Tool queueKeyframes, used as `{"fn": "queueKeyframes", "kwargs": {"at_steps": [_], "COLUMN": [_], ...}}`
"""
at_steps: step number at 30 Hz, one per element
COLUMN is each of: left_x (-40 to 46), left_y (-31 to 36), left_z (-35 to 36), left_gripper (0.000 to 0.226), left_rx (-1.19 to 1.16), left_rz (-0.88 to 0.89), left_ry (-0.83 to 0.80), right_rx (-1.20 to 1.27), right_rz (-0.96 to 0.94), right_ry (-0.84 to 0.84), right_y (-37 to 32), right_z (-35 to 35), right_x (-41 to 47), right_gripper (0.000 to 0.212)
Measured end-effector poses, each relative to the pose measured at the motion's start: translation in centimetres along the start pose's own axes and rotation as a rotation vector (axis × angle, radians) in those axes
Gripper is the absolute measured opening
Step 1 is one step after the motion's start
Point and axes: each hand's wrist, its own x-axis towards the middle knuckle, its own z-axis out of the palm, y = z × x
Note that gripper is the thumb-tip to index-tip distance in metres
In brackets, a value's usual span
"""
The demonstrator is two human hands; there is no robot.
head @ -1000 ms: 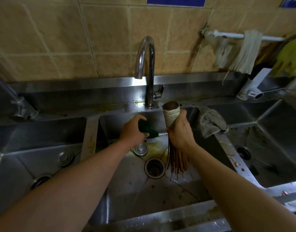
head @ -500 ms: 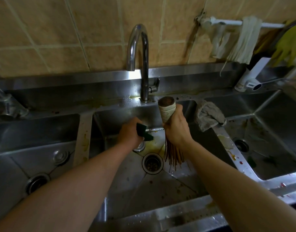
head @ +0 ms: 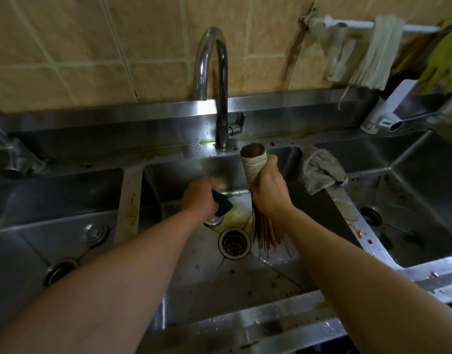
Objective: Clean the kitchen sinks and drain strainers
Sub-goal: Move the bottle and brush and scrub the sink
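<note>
Three steel sinks stand side by side, and both hands are in the middle sink. My left hand grips a dark green scouring pad against the sink's stained back floor. My right hand grips the wrapped handle of a bamboo brush; its bristles point down beside the round drain strainer. A small metal plug lies just under my left hand. Yellow-brown stains spread around the drain.
A curved tap rises behind the middle sink. A grey rag lies on the divider to the right sink, which holds food scraps and a drain. The left sink has two drains. Cloths and yellow gloves hang top right.
My left hand with the green pad has moved down and slightly left across the back floor of the sink. The right hand keeps the brush upright in about the same place.
</note>
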Motion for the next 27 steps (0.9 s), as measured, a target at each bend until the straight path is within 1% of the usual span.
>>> {"fn": "queueKeyframes", "kwargs": {"at_steps": [3,5,9,11,14,15,16,18,19,21,23,27], "left_x": [-0.2,-0.2,-0.2,-0.3,-0.2,-0.3,-0.3,-0.5,-0.6,-0.5,-0.6,-0.6], "left_y": [-0.2,-0.3,-0.5,-0.5,-0.8,-0.8,-1.0,-1.3,-1.3,-1.4,-1.6,-1.8], "left_z": [0.3,0.1,-0.5,-0.8,-1.0,-1.1,-1.1,-0.9,-0.8,-0.9,-0.9,-1.5], "left_gripper": [0.028,0.029,0.026,0.025,0.029,0.031,0.032,0.036,0.039,0.041,0.041,0.039], "left_rx": [0.026,-0.004,-0.064,-0.086,-0.124,-0.128,-0.131,-0.153,-0.163,-0.154,-0.132,-0.139], "left_rz": [-0.006,-0.018,-0.037,-0.030,-0.013,-0.019,-0.035,-0.076,-0.082,-0.073,-0.074,-0.089], "left_ry": [0.008,0.047,0.052,0.045,0.018,0.015,0.026,0.050,0.056,0.052,0.041,0.040], "right_rx": [-0.029,-0.007,0.024,0.043,0.074,0.067,0.047,-0.075,-0.131,-0.118,-0.038,0.007], "right_rz": [-0.019,-0.025,-0.075,-0.114,-0.158,-0.157,-0.132,-0.021,0.020,0.047,0.063,0.012], "right_ry": [-0.009,-0.008,0.014,0.055,0.160,0.171,0.146,0.029,0.001,0.009,0.019,0.043], "right_y": [0.4,0.4,-0.5,-1.0,-1.4,-1.3,-1.2,-0.5,0.0,0.7,0.7,-0.2], "right_z": [0.4,0.5,0.1,0.0,0.0,0.1,0.4,1.2,1.7,2.3,2.3,2.0], "right_x": [-0.3,-0.6,-0.7,-0.7,-0.1,0.0,0.2,-0.2,-0.6,-0.9,-1.2,-0.7], "right_gripper": [0.048,0.049,0.048,0.049,0.056,0.057,0.056,0.052,0.051,0.049,0.050,0.049]}}
